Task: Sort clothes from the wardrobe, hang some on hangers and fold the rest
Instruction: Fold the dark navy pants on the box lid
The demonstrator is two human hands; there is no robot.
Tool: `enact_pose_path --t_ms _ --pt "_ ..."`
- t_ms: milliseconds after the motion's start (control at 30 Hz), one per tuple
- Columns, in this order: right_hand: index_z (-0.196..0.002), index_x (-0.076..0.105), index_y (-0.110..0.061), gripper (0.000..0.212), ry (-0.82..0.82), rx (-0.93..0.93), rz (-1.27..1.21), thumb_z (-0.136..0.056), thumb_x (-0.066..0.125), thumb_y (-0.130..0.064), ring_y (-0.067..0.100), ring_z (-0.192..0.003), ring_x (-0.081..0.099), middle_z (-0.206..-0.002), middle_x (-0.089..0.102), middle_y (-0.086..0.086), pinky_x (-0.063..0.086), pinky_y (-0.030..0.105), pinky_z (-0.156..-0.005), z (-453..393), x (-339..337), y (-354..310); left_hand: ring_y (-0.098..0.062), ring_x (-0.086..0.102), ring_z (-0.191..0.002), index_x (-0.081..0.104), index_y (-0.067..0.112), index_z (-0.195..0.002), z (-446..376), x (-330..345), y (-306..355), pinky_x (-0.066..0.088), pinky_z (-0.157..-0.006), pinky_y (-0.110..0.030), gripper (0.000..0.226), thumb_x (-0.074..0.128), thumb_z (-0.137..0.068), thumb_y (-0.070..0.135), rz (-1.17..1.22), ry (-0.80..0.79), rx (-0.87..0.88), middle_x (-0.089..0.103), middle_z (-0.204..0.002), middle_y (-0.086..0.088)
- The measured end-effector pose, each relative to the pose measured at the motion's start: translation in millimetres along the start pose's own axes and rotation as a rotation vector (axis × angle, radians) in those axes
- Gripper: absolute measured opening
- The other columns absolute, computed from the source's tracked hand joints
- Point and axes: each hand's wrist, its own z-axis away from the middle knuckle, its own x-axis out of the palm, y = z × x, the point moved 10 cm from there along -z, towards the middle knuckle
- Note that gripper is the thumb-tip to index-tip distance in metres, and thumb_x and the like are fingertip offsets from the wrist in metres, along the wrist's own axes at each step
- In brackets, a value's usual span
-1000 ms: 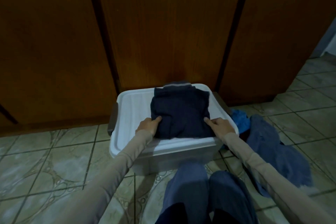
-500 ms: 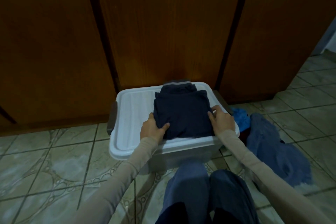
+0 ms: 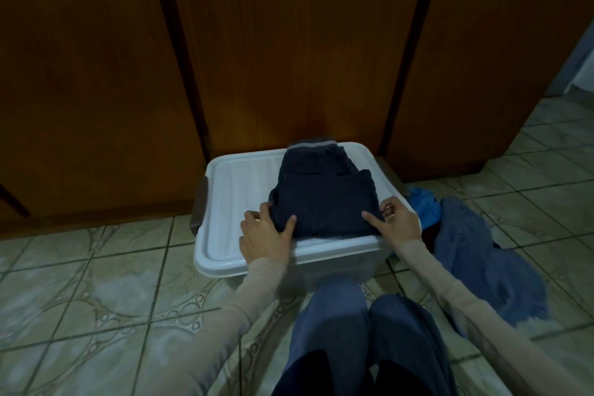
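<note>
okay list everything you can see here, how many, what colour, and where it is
folded garment: one, dark navy with a grey band at its far edge, on the box lid
storage box: one, white lid, dark side handles, on the floor against the wardrobe
wardrobe doors: three panels showing, brown wood, behind the box
loose clothes: a blue pile, bright blue piece at its far end, on the floor right of the box
floor tiles: many, greenish patterned
left hand: grips the garment's near left corner
right hand: grips its near right corner
</note>
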Motion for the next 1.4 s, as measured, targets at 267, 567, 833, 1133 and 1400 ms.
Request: enact_pose_path --t_ms 267,567,833,1133,1400 --pt "-0.087 0.065 -0.001 0.015 0.174 -0.037 0.035 -0.079 0.073 -0.011 0.023 -0.083 0.057 -0.096 0.061 0.015 0.029 0.014 -0.065 15.1 -7.7 -7.2 -0.028 0.031 -0.124 0.03 0.012 -0.136 12.4 12.4 14.6 0.035 -0.093 -0.039 0.054 0.032 -0.097 0.049 -0.141 -0.003 -0.057 0.034 -0.136 -0.013" --pt "-0.087 0.063 0.003 0.024 0.157 0.104 0.027 -0.076 0.076 -0.014 0.026 -0.076 0.057 -0.102 0.06 0.021 0.038 0.022 -0.07 20.2 -6.6 9.6 -0.032 0.029 -0.124 0.054 0.007 -0.117 3.6 3.5 9.5 0.033 -0.095 -0.041 0.035 0.045 -0.097 0.035 -0.111 -0.037 -0.148 0.034 -0.132 -0.015" --pt "-0.101 0.064 0.011 0.02 0.121 0.116 -0.136 -0.089 0.059 -0.004 0.031 -0.092 0.059 -0.103 0.064 0.026 0.032 0.017 -0.066 21.4 -3.4 5.3 -0.037 0.052 -0.102 0.055 0.003 -0.091 7.2 -2.4 -8.3 0.035 -0.079 -0.033 0.012 0.056 -0.092 0.014 0.505 0.07 -0.145 0.055 -0.1 -0.021" --pt "-0.112 0.056 0.014 0.025 0.0 0.31 -0.364 -0.095 0.047 -0.003 0.016 -0.069 0.045 -0.08 0.054 0.005 0.037 0.011 -0.052 22.4 5.5 23.4 -0.022 0.042 -0.095 0.047 0.015 -0.084 11.8 -9.0 -19.6 0.028 -0.079 -0.03 0.014 0.055 -0.093 0.023 0.539 0.108 -0.21 0.054 -0.089 -0.004" --pt "-0.088 0.05 -0.004 0.008 -0.091 0.498 -0.661 -0.096 0.048 -0.004 0.029 -0.05 0.058 -0.108 0.051 0.022 0.05 0.026 -0.037 29.5 16.7 21.2 -0.021 0.049 -0.077 0.048 0.004 -0.084 15.3 -17.5 -17.2 0.036 -0.053 -0.008 0.012 0.058 -0.09 0.006 0.777 0.191 -0.108 0.053 -0.086 -0.01"
